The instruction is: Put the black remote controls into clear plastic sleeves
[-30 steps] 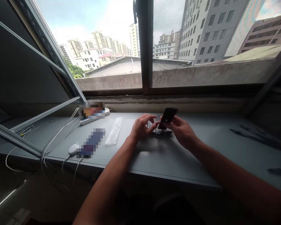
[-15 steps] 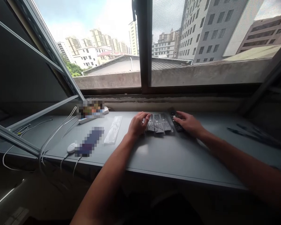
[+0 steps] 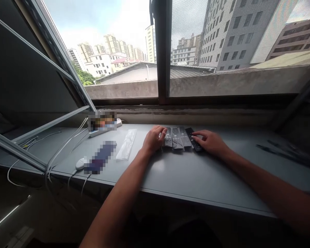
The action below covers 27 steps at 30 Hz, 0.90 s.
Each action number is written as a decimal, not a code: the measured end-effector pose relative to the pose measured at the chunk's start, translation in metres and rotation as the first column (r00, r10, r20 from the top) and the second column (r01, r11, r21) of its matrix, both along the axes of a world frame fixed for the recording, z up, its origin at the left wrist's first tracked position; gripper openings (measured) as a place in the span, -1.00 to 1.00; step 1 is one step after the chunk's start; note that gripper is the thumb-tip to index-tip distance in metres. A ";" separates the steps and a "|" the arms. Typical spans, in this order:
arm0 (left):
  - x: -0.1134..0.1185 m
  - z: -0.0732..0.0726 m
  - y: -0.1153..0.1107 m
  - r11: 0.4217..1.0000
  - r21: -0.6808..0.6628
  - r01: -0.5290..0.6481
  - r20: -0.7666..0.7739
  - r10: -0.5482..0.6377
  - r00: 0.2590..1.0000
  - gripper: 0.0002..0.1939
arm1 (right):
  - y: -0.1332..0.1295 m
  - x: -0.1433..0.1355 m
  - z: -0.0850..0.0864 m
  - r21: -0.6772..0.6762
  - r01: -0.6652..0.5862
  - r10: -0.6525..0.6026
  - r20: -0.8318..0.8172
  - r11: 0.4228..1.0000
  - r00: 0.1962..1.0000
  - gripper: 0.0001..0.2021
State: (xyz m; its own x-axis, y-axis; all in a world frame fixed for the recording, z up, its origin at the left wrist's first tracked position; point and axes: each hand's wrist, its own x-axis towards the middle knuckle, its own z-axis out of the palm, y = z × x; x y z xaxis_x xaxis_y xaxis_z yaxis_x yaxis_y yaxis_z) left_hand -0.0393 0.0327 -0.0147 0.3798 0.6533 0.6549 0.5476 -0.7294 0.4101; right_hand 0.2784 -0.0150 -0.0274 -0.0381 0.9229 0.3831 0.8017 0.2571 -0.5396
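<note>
The right hand (image 3: pixel 212 143) rests loose fingers on the bare remote (image 3: pixel 193 138), lying lengthwise toward the window, just right of the bagged remotes (image 3: pixel 176 138) (left hand (image 3: pixel 153 139) touches these, fingers curled).

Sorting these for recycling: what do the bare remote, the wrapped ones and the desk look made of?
Bare remote: matte black plastic, apparently, with small buttons. Wrapped remotes: dark bodies in glossy clear film, likely plastic, judging by glints. Desk: smooth grey, faintly reflective; laminate or painted metal, unclear.

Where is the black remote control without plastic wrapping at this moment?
In the head view, the bare black remote control lies flat on the grey sill, right of centre, under the right hand's fingertips and just right of three bagged remotes.
</note>
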 end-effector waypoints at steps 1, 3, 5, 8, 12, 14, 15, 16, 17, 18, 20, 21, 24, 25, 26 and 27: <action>0.000 0.000 0.000 1.000 -0.001 0.001 -0.002 -0.001 1.000 -0.69 | 0.000 -0.001 -0.002 0.031 -0.012 0.012 0.008 0.999 1.000 -0.63; 0.001 -0.001 0.001 1.000 -0.009 0.001 -0.008 -0.001 1.000 -0.67 | 0.000 -0.001 -0.005 0.073 -0.036 0.035 0.024 0.997 0.999 -0.62; 0.000 -0.002 0.002 1.000 -0.029 -0.004 -0.016 0.003 1.000 -0.65 | 0.000 -0.002 -0.007 0.085 -0.054 0.052 0.033 0.995 0.998 -0.63; 0.000 -0.008 0.006 0.996 -0.085 -0.001 -0.049 -0.003 0.999 -0.64 | 0.000 -0.004 -0.008 0.095 -0.075 0.072 0.031 0.993 0.997 -0.66; -0.002 -0.016 0.011 0.987 -0.162 -0.007 -0.118 -0.012 0.993 -0.59 | -0.002 -0.005 -0.004 0.151 -0.168 0.166 0.029 0.974 0.986 -0.60; -0.002 -0.018 0.012 0.984 -0.176 -0.002 -0.127 -0.021 0.992 -0.57 | -0.003 -0.006 -0.001 0.158 -0.254 0.253 0.029 0.954 0.967 -0.55; -0.002 -0.017 0.012 0.984 -0.179 0.007 -0.126 -0.030 0.992 -0.56 | -0.004 -0.007 -0.001 0.147 -0.301 0.300 0.027 0.942 0.954 -0.53; -0.002 -0.017 0.012 0.984 -0.179 0.019 -0.127 -0.042 0.991 -0.56 | -0.005 -0.008 0.000 0.128 -0.348 0.348 0.023 0.929 0.937 -0.51; -0.002 -0.016 0.012 0.984 -0.177 0.031 -0.130 -0.054 0.990 -0.56 | -0.007 -0.009 0.000 0.103 -0.397 0.397 0.021 0.912 0.917 -0.48; -0.002 -0.016 0.011 0.984 -0.174 0.040 -0.138 -0.064 0.988 -0.56 | -0.008 -0.010 0.000 0.075 -0.443 0.443 0.020 0.893 0.896 -0.42; -0.002 -0.014 0.009 0.984 -0.171 0.046 -0.160 -0.074 0.984 -0.57 | -0.011 -0.012 0.000 0.021 -0.506 0.506 0.020 0.862 0.862 -0.27; -0.002 -0.013 0.008 0.984 -0.173 0.044 -0.169 -0.073 0.983 -0.57 | -0.012 -0.013 0.000 0.004 -0.517 0.517 0.018 0.856 0.856 -0.23; -0.001 -0.012 0.007 0.980 -0.196 0.024 -0.180 -0.060 0.982 -0.56 | -0.013 -0.016 0.002 0.007 -0.502 0.502 -0.011 0.865 0.865 -0.37; -0.001 -0.012 0.007 0.979 -0.205 0.020 -0.177 -0.057 0.983 -0.56 | -0.013 -0.017 0.003 0.018 -0.500 0.500 -0.022 0.866 0.866 -0.45; -0.001 -0.012 0.007 0.977 -0.212 0.021 -0.172 -0.059 0.983 -0.56 | -0.013 -0.017 0.004 0.028 -0.499 0.499 -0.031 0.866 0.866 -0.52; -0.001 -0.013 0.008 0.976 -0.217 0.025 -0.164 -0.062 0.985 -0.56 | -0.013 -0.017 0.005 0.037 -0.497 0.499 -0.040 0.867 0.866 -0.57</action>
